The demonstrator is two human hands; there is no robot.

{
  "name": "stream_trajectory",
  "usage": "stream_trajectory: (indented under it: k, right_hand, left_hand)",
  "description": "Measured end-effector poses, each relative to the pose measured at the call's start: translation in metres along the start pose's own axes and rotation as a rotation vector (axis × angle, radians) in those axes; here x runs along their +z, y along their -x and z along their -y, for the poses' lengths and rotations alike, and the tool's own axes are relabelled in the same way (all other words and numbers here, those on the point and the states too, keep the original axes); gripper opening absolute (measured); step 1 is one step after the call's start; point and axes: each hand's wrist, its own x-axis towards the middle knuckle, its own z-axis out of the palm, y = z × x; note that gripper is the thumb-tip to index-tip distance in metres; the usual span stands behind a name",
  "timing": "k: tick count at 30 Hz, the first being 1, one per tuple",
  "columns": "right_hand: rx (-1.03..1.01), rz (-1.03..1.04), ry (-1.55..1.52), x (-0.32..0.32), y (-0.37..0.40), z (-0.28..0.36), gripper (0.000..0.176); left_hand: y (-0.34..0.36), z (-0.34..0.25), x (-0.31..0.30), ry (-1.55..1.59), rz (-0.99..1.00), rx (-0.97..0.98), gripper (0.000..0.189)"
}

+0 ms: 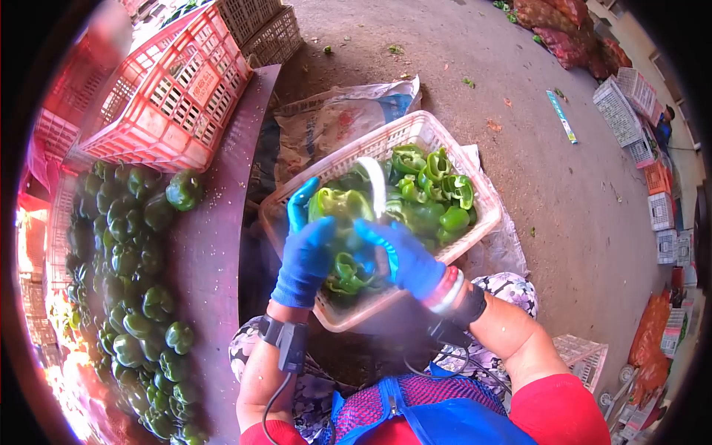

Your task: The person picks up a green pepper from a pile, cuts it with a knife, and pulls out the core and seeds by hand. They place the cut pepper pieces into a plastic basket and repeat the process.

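Both my hands wear blue gloves and are over a pale pink plastic basket [340,320] of green peppers, many of them cut open. Fingers curled, my left hand [305,245] holds a cut green pepper [340,204] above the basket's left part. My right hand [400,256] is to the right of it, its fingers pointing toward the left hand; a blur and glare hide what lies between the fingers. Cut pepper pieces [434,178] fill the basket's right side.
Whole green peppers [122,259] are heaped on the purple board [215,245] at left. A red crate [178,89] stands behind them. Sacking [319,137] lies beyond the basket. Stacked crates [617,111] and filled sacks [564,30] stand far right, where a person [664,127] is partly visible.
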Motion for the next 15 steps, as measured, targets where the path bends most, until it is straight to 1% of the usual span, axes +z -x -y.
stream_trajectory:
  k: [1,2,3,4,6,7,8,9,10,11,13,15]
  right_hand:
    - [-0.129,-0.055,0.141,-0.003,-0.004,0.0,0.038]
    - [-0.259,-0.111,0.283,-0.009,-0.01,-0.003,0.037]
    - [-0.387,-0.169,0.425,-0.009,-0.012,0.0,0.036]
    - [-0.531,-0.218,0.725,-0.011,-0.01,0.003,0.038]
    - [-0.443,-0.251,0.968,0.0,0.009,0.017,0.041]
    - [-0.4,-0.281,1.088,0.005,0.018,0.024,0.042]
    - [-0.51,-0.26,1.157,0.0,0.017,0.013,0.042]
    - [-0.491,-0.231,1.185,-0.001,0.018,0.007,0.042]
    - [-0.556,-0.227,1.22,-0.002,0.02,0.005,0.042]
    - [-0.62,-0.22,1.255,-0.003,0.022,0.004,0.041]
    - [-0.589,-0.195,1.172,-0.006,0.022,0.008,0.044]
    - [-0.589,-0.155,1.069,-0.01,0.024,0.009,0.046]
  left_hand:
    - [0.0,-0.005,0.006,-0.088,-0.004,-0.025,0.063]
    - [-0.004,-0.001,-0.003,-0.254,0.034,-0.004,0.069]
    - [-0.003,-0.008,-0.001,-0.63,0.02,-0.015,0.065]
    - [-0.003,-0.002,-0.005,-0.801,0.032,0.039,0.061]
    - [0.001,0.003,-0.007,-1.17,0.039,0.153,0.058]
    - [0.003,0.004,-0.007,-1.252,0.042,0.207,0.057]
    - [0.006,0.005,-0.007,-1.328,0.055,0.266,0.057]
    - [0.008,0.008,-0.008,-1.4,0.072,0.328,0.057]
    - [0.008,0.009,-0.013,-1.491,0.123,0.407,0.057]
    - [0.01,0.008,-0.015,-1.573,0.16,0.451,0.051]
    - [0.012,0.003,-0.013,-1.705,0.181,0.432,0.046]
    - [0.011,0.001,-0.013,-1.689,0.16,0.397,0.042]
